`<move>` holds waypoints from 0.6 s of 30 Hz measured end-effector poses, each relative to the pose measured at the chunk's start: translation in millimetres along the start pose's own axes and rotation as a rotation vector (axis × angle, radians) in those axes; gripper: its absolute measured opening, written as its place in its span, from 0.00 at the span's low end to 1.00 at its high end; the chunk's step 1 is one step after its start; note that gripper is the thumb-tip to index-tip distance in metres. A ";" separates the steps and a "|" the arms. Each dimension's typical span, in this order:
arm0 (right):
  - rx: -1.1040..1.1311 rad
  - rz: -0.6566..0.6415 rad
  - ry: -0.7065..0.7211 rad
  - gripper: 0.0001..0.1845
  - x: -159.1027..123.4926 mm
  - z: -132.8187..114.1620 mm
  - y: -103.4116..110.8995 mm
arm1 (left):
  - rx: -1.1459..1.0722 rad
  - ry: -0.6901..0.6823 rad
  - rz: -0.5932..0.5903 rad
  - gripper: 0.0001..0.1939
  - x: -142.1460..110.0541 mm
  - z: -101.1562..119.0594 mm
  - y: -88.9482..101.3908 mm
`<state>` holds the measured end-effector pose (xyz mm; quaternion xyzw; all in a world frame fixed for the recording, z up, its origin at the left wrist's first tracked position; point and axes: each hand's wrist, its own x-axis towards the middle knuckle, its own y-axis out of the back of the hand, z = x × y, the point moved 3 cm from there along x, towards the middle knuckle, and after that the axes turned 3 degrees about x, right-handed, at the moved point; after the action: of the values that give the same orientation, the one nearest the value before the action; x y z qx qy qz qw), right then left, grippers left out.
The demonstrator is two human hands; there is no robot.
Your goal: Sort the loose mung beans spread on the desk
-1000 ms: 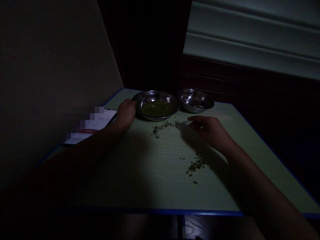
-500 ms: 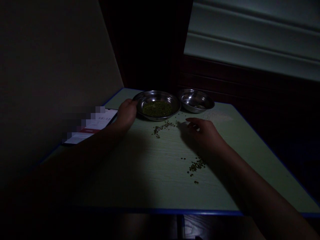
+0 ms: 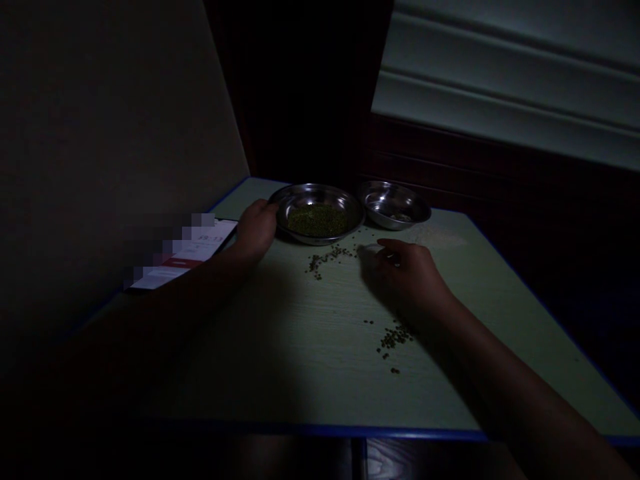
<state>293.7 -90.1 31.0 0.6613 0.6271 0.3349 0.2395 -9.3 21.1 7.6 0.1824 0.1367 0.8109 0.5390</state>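
Note:
The scene is dim. A steel dish point(image 3: 350, 203) holding green beans stands at the far side of the pale table point(image 3: 280, 347). My left hand point(image 3: 256, 229) rests curled against that dish's left rim. My right hand point(image 3: 407, 270) lies on the table in front of the dishes, fingers bent and pressed down among scattered beans point(image 3: 327, 257). What its fingertips hold is too dark to make out. A second, nearly empty steel dish point(image 3: 395, 203) stands to the right of the first.
Another small heap of beans point(image 3: 393, 340) lies near my right forearm. A phone with a lit screen point(image 3: 187, 252) lies at the table's left edge by the wall. A pale patch of small grains point(image 3: 440, 235) spreads beside the right dish. The table has a blue edge.
My right hand has drawn slightly toward me and left, its fingers curling in more. The left hand stays on the dish rim.

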 end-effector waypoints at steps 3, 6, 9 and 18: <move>0.061 0.006 -0.023 0.29 1.8 6.7 -1.3 | 0.022 0.024 0.010 0.15 -0.6 1.0 1.2; 0.099 0.004 0.003 0.28 3.3 8.7 -2.6 | 0.004 0.022 0.015 0.14 -0.6 0.9 0.7; 0.069 0.000 -0.005 0.27 3.6 6.1 -3.8 | 0.004 0.035 0.028 0.16 -2.6 2.4 0.5; 0.018 -0.013 -0.079 0.28 -1.4 -10.0 -2.0 | 0.037 0.040 0.007 0.15 -5.4 6.1 1.5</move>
<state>285.0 -92.3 35.9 0.6720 0.6243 0.3013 0.2604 -5.9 15.7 12.9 0.1769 0.1618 0.8137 0.5296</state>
